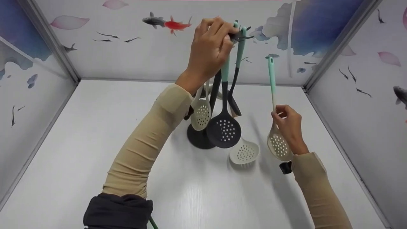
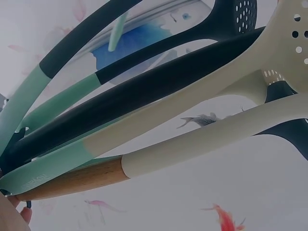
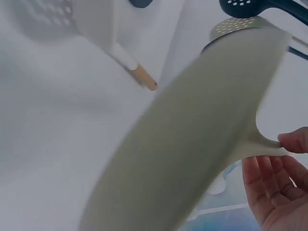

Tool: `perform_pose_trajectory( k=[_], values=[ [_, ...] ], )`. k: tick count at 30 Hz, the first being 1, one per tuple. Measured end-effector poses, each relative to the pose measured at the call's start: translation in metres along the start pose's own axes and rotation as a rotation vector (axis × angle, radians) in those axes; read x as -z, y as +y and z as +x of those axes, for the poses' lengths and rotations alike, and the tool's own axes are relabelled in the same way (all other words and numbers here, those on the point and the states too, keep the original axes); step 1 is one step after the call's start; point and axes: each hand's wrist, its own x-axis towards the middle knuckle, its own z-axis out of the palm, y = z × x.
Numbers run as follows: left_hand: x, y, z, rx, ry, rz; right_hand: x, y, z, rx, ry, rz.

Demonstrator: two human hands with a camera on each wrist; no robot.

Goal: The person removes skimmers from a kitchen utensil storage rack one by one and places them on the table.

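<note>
Steadying the top of the utensil stand [image 1: 237, 35] with curled fingers, the left hand [image 1: 210, 47] grips where the hanging handles gather; the right hand [image 1: 287, 124] pinches a cream slotted spoon [image 1: 279, 144] at its neck between thumb and fingertips. The spoon stands nearly upright, long axis vertical, mint handle end [image 1: 270, 62] up, perforated bowl down toward the white tabletop [image 1: 95, 143], to the right of the stand and apart from it. Judgement: hooking it cleanly needs the handle's end raised level with the rack's hooks, the stand held firm, and the dark skimmer [image 1: 224, 130] left undisturbed. Another cream strainer [image 1: 244, 153] lies on the table nearby.
</note>
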Motion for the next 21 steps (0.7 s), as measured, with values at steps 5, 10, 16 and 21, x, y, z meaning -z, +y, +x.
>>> perform_pose_trajectory(
  k=[5, 10, 16, 21],
  values=[
    [-0.001, 0.0, 0.0, -0.006, 0.01, 0.0, -0.009, 0.026, 0.001, -0.137, -0.121, 0.017],
    [-0.001, -0.001, -0.001, -0.009, 0.01, 0.001, -0.016, 0.045, -0.001, -0.197, -0.195, -0.013],
    [-0.001, -0.001, 0.001, -0.018, 0.02, -0.001, -0.029, 0.057, 0.0, -0.242, -0.224, -0.048],
    [-0.002, -0.002, 0.0, -0.014, 0.02, 0.001, -0.041, 0.065, -0.002, -0.243, -0.297, -0.073]
  ],
)
